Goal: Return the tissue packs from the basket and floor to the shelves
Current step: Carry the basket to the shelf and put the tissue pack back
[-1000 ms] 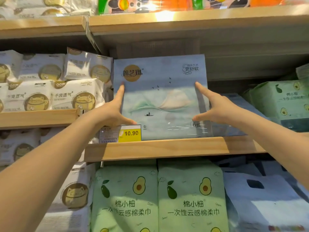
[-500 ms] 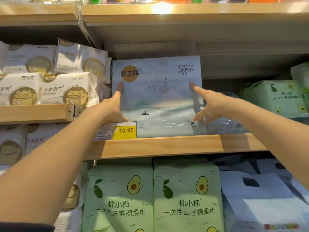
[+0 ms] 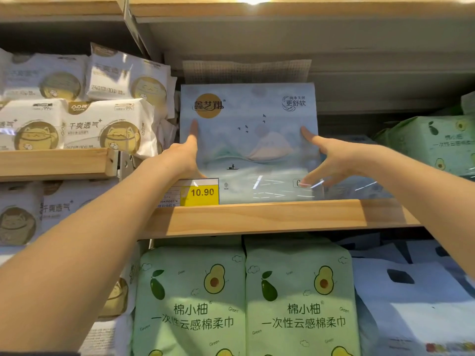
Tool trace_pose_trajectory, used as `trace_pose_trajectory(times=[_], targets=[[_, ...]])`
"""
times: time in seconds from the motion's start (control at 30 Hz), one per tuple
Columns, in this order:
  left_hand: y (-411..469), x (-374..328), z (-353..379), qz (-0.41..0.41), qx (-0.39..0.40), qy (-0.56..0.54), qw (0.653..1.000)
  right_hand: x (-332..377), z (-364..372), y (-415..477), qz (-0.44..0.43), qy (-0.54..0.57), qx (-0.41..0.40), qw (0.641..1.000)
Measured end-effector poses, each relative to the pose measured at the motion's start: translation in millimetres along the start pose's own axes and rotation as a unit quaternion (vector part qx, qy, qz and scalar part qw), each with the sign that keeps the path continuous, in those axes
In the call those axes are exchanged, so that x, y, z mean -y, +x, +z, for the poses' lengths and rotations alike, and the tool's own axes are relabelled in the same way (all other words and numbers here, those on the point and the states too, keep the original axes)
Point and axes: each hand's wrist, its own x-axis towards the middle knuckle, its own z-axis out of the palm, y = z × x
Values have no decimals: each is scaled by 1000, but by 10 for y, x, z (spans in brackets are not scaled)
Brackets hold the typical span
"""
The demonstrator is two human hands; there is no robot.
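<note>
Pale blue tissue pack (image 3: 248, 140) standing upright on the wooden shelf (image 3: 257, 218), front face out, bottom edge tucked behind the shelf's front lip. Left hand (image 3: 183, 156) pressed flat against the pack's left edge, fingers straight up, thumb low near the bottom corner. Right hand (image 3: 331, 158) spread on the pack's right edge, index finger high, thumb down by the lower right corner. Both hands open-palmed, bracing the pack from either side rather than curled around it.

Against half a second ago: same two-sided hold, pack in the same slot, sitting squarer and a touch more upright. Right hand's fingers splayed wider now, thumb dropped lower toward the printed box at the pack's lower right. Left hand barely shifted along that left edge.

Yellow price tag (image 3: 199, 192) reading 10.90 clipped just left of the pack's bottom corner, right under the left hand. White cat-print packs (image 3: 102, 124) stacked on the neighbouring shelf left of the pack. Two green avocado packs (image 3: 244, 299) standing side by side directly below the pack. More green packs (image 3: 431, 142) off to the pack's right, and a second pale blue pack (image 3: 359, 186) lying partly behind it on that side
</note>
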Motion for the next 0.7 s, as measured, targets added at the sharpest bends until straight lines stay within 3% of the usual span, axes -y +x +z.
trace_pose_trajectory(times=[0.37,0.7], targets=[[-10,62,12,42,-42,-64,996,-53,27,-17,-45,1,-79,996],[-153,1,30,64,-184,-57,979,-65,22,-87,-80,-36,-169,982]])
